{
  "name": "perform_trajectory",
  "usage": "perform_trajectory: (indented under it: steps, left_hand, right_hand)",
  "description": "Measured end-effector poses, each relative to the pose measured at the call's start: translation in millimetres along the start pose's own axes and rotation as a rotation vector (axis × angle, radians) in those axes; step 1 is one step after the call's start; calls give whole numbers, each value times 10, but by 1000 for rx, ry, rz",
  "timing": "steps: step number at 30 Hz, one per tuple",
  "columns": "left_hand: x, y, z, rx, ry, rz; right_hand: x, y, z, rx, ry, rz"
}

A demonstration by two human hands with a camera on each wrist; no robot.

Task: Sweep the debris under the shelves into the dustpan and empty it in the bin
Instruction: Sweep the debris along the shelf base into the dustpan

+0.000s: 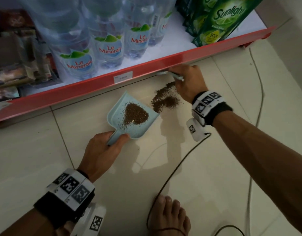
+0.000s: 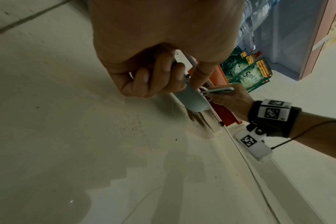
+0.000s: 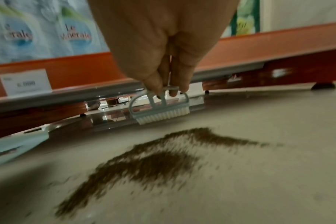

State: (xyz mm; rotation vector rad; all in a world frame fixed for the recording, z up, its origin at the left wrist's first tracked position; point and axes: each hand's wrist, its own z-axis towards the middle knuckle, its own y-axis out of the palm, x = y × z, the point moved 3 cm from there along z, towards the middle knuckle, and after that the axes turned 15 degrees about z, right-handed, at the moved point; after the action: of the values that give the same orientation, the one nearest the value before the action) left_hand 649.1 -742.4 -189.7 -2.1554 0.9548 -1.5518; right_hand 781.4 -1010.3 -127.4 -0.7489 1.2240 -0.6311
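A pale blue dustpan point(image 1: 116, 114) lies on the tiled floor with a heap of brown debris point(image 1: 135, 114) in it. My left hand point(image 1: 104, 147) grips its handle point(image 2: 192, 97). More brown debris point(image 1: 165, 99) point(image 3: 144, 163) is spread on the floor just right of the pan's mouth. My right hand point(image 1: 187, 82) pinches the handle of a small pale blue brush point(image 3: 160, 108) with white bristles. The brush hangs just above the floor at the gap under the red shelf edge point(image 1: 146, 68), beyond the debris.
Water bottles point(image 1: 106, 46) and green detergent packs point(image 1: 220, 19) stand on the low shelf. A black cable point(image 1: 172, 172) and a white cable point(image 1: 259, 86) run over the floor at the right. A bare foot point(image 1: 169, 217) stands at the bottom.
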Motion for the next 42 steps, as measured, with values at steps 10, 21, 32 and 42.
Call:
perform_trajectory:
  steps: [10, 21, 32, 42]
  left_hand:
    - [-80, -66, -49, 8, -12, -9]
    - [-33, -51, -14, -3, -5, -17]
    - [7, 34, 66, -19, -3, 16]
    - [100, 114, 110, -38, -25, 62]
  right_hand:
    - [-64, -84, 4, -127, -169, 106]
    - [116, -235, -207, -216, -51, 110]
    - [651, -289, 21, -32, 326, -181]
    - [236, -379, -511, -17, 46, -77]
